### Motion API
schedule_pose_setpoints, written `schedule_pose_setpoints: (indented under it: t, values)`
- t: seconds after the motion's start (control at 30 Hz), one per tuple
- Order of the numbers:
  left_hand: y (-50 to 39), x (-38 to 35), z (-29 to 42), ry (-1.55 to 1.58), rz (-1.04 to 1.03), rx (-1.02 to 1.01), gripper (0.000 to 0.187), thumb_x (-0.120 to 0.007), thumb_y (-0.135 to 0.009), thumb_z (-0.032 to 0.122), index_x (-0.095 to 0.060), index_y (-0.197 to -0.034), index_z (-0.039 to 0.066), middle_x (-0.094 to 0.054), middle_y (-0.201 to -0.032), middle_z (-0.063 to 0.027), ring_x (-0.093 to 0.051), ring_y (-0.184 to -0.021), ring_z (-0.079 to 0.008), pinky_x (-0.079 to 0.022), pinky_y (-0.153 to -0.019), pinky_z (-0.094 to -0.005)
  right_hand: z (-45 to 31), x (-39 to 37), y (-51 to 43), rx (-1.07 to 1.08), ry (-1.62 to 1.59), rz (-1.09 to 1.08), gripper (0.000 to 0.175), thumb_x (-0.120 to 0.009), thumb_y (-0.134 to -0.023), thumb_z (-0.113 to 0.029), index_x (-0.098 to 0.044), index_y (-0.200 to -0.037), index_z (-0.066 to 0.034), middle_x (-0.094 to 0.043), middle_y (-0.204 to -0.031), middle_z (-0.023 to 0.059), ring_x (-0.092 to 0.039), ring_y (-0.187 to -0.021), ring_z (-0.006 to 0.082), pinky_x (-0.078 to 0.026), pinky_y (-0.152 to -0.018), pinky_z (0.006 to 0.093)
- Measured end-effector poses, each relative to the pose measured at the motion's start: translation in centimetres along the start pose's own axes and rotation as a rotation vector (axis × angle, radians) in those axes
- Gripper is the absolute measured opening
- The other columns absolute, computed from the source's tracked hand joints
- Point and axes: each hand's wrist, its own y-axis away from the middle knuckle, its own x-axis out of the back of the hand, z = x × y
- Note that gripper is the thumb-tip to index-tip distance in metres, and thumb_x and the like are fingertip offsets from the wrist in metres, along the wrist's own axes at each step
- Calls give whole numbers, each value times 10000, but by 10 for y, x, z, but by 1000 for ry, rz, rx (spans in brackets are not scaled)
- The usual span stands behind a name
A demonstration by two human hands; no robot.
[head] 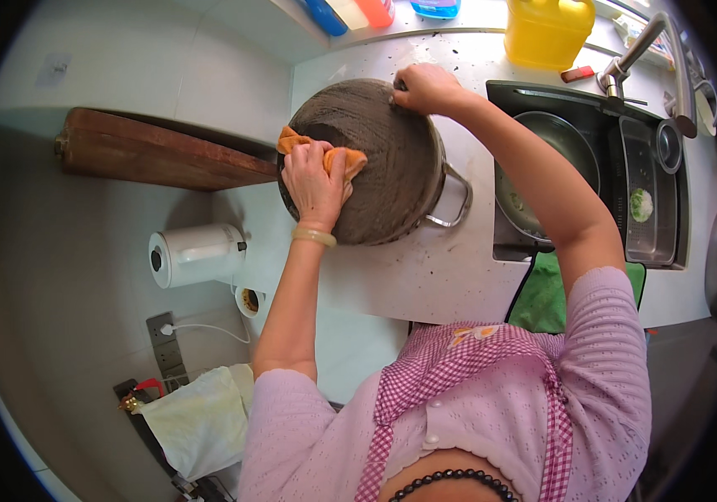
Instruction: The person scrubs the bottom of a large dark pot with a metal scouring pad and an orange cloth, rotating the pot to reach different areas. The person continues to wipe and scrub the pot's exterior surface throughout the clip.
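A large metal pot (389,176) rests on the pale counter (383,282), its dark, streaked round base facing up. A looped metal handle (455,201) sticks out from its near right side. My left hand (317,179) presses a bunched orange cloth (349,162) onto the left part of the base; a pale bangle circles that wrist. At the pot's far right edge, my right hand (427,91) grips with curled fingers. Exactly what part those fingers close around is hidden.
Right of the pot, a dark sink (496,251) holds a round pan (546,132) and a perforated colander tray (650,241) with a green-and-white scrubber (641,205). A yellow jug (546,34) and faucet (612,78) stand behind. Left are a wooden board (163,150) and white kettle (198,254).
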Motion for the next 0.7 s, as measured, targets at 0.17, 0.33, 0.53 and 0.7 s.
schedule_pose_setpoints:
  t: [0.17,0.33,0.53,0.7]
  values:
    - [39,24,8,-56,186,58,660,-720,-932,495,-542,-1439,111,-503,-1330,-156,-456,-1253,-367,-325,-1099,-515,29,-11,18,104,-217,70,403,-662,-899,-360,-754,-1174,-79,-762,-1000,191,-729,-918,359,-576,-860,440]
    - [65,42,-15,-40,149,271,699,-770,-912,460,-526,-1418,43,-521,-1341,-181,-476,-1224,-387,-388,-1063,-517,22,2,1,-40,-405,75,396,-644,-895,-348,-757,-1161,-78,-775,-1007,153,-741,-872,273,-591,-819,384]
    - [46,48,-7,78,-57,359,382,-783,-913,322,-594,-1057,23,-627,-1160,-141,-569,-1035,-326,-479,-938,-446,3,-21,-15,-37,-628,-4,408,-669,-903,-351,-745,-1193,-74,-744,-940,129,-706,-798,225,-594,-701,355]
    - [71,65,-19,925,261,699,307,-686,-1027,313,-572,-1117,42,-632,-1169,-73,-642,-1008,-195,-533,-885,-359,20,-26,-17,-47,-902,-106,385,-675,-957,-338,-713,-1217,-56,-684,-817,56,-563,-547,109,-451,-459,280]
